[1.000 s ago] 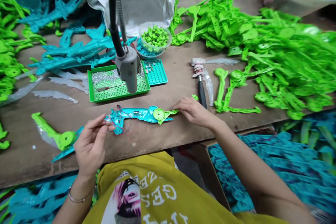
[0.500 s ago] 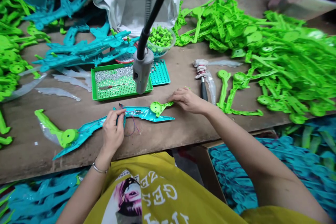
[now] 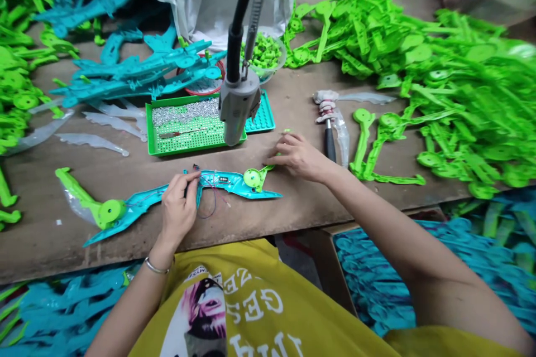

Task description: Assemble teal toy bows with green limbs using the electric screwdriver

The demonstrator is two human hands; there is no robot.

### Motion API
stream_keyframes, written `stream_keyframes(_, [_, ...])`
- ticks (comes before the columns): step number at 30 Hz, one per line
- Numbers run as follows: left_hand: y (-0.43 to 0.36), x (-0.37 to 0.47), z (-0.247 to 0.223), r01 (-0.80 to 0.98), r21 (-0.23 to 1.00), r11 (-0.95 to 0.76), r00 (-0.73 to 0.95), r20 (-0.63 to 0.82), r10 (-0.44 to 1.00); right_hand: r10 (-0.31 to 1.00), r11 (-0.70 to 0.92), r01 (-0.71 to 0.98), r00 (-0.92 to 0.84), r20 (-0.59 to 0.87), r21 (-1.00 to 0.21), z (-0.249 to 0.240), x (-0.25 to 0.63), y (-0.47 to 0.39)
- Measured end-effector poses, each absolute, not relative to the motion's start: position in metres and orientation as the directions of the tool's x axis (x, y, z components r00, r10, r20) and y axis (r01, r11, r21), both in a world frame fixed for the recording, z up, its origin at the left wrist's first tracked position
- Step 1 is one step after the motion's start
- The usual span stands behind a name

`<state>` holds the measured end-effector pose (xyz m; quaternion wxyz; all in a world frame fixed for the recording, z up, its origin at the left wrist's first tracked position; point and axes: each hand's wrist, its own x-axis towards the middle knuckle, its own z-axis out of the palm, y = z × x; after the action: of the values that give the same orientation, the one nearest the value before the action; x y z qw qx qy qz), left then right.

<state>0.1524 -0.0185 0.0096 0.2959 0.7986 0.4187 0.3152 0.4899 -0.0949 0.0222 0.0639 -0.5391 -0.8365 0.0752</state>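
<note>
Tray point(image 3: 188, 145) behind workpc. point(image 3: 234, 183), tool point(image 3: 330, 142) to R, pts pile point(image 3: 469, 86) farther R.

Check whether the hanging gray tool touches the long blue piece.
Apart: the head view shows brown tabletop between the gray tool and the long blue piece.

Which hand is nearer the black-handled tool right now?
Right: the right hand is just left of the black-handled tool; the left hand is farther left, at the long blue piece.
</note>
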Motion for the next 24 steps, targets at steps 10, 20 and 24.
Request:
stream_keyframes(10, [-0.029,0.164,0.027,0.39,0.77,-0.505,0.454,0.316,0.833,0.965,0.261,0.834,-0.211,0.157,-0.486,0.038,0.43,-0.13])
stream_keyframes(20, [-0.035,0.206,0.054,0.178,0.682,-0.709,0.663,0.449,0.598,0.996,0.014,0.539,0.065,0.059,-0.842,0.089,0.404,-0.12])
stream_keyframes(24, [-0.028,0.226,0.069,0.06,0.601,-0.797,0.685,0.557,0.471,0.976,-0.198,0.21,0.131,-0.173,-0.957,0.083,0.423,-0.113])
